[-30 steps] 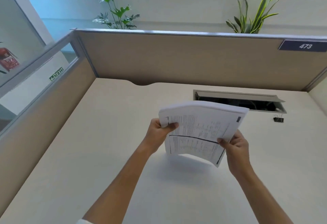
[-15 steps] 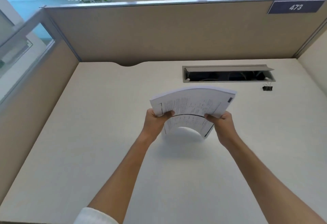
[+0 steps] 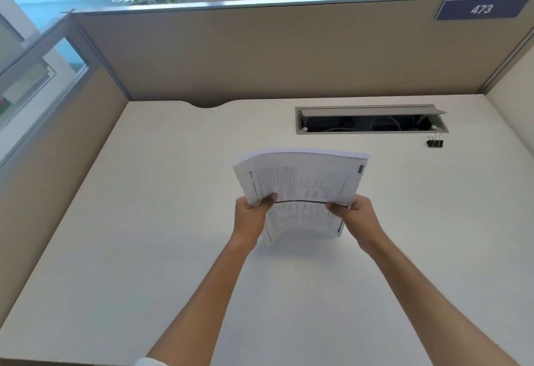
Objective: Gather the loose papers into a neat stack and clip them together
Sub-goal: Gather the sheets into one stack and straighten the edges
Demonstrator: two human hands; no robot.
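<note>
Change: I see the white printed paper stack (image 3: 300, 183) bowed more upright than a second ago.
Hands: my left hand (image 3: 250, 215) and right hand (image 3: 354, 215) pinch its side edges.
Room: black binder clip (image 3: 435, 143) sits well apart on the cream bench (image 3: 144, 221).

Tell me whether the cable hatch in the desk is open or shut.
Open: the cable hatch shows its lid raised over a dark cavity.
</note>
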